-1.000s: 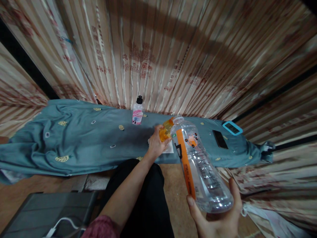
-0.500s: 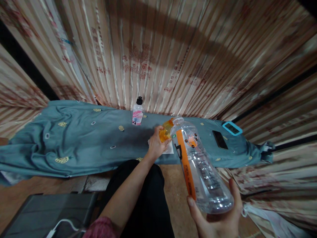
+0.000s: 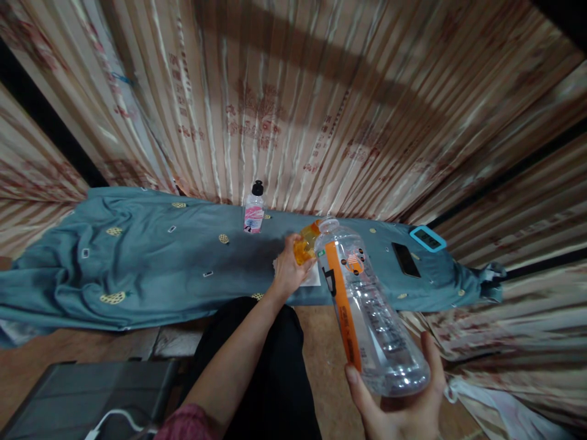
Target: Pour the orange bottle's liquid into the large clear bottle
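The left hand (image 3: 288, 270) grips an amber container (image 3: 303, 249); the right hand (image 3: 403, 409) cradles the base of a tilted clear bottle (image 3: 373, 305) (its label (image 3: 340, 299) partly orange). The bottle's mouth lies at the container, contact unclear, above the cloth-covered desk (image 3: 160, 263).

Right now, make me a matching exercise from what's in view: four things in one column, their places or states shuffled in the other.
1. left hand
2. black-capped bottle
3. right hand
4. dark phone

A. lying beside the blue-framed device
B. holding the large clear bottle near its base
C. standing upright on the green-blue cloth
D. holding the amber container

Pairs: 1-D, 2-C, 3-B, 4-A
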`<move>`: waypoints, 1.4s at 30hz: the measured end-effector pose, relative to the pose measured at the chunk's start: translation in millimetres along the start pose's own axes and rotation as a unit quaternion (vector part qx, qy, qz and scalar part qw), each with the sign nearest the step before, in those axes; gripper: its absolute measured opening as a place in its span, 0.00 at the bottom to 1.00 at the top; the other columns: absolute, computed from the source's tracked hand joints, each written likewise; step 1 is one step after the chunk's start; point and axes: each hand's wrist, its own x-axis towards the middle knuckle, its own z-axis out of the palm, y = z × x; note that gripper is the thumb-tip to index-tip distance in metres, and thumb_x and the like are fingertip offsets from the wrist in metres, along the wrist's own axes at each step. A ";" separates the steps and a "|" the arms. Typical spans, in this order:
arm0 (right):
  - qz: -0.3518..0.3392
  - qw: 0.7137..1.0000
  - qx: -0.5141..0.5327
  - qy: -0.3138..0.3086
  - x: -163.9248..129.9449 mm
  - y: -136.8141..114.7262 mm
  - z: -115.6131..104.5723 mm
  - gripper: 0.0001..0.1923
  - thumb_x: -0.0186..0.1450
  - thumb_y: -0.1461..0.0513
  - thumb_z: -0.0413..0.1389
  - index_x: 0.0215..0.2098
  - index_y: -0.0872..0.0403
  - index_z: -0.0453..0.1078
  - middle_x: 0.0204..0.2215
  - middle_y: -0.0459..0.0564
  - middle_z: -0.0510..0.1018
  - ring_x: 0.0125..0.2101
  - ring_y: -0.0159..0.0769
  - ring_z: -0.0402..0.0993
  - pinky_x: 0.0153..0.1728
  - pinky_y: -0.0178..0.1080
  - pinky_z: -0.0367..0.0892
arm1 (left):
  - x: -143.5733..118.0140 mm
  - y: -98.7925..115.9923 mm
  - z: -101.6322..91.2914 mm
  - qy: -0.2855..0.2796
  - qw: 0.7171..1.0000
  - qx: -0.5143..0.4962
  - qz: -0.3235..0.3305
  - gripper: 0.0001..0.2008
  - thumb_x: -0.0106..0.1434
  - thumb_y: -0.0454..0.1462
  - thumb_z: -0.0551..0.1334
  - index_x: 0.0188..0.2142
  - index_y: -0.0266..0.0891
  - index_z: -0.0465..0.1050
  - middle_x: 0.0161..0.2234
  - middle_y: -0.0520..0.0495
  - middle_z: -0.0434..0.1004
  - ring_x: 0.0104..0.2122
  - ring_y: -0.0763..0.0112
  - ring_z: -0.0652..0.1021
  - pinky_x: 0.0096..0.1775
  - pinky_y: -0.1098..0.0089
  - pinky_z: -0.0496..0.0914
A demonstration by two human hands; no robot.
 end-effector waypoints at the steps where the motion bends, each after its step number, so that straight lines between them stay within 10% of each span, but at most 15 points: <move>1: -0.002 1.000 -0.004 -0.001 0.1 -0.5 -0.1 0.62 0.49 0.39 0.68 0.71 0.58 0.51 0.68 0.68 0.58 0.66 0.65 0.57 0.62 0.71 0.55 | -0.3 0.2 -0.1 -0.001 1.000 -0.003 0.002 0.28 0.58 0.34 0.68 0.53 0.47 0.57 0.48 0.48 0.79 0.43 0.61 0.82 0.49 0.61 0.74; 42: 0.038 0.999 0.006 0.008 -2.0 -7.0 3.0 0.64 0.46 0.38 0.68 0.70 0.59 0.52 0.65 0.69 0.62 0.65 0.68 0.58 0.60 0.74 0.57 | -0.9 2.7 -0.2 0.002 1.000 -0.002 -0.021 0.28 0.58 0.36 0.69 0.54 0.46 0.58 0.47 0.48 0.80 0.42 0.61 0.82 0.46 0.62 0.74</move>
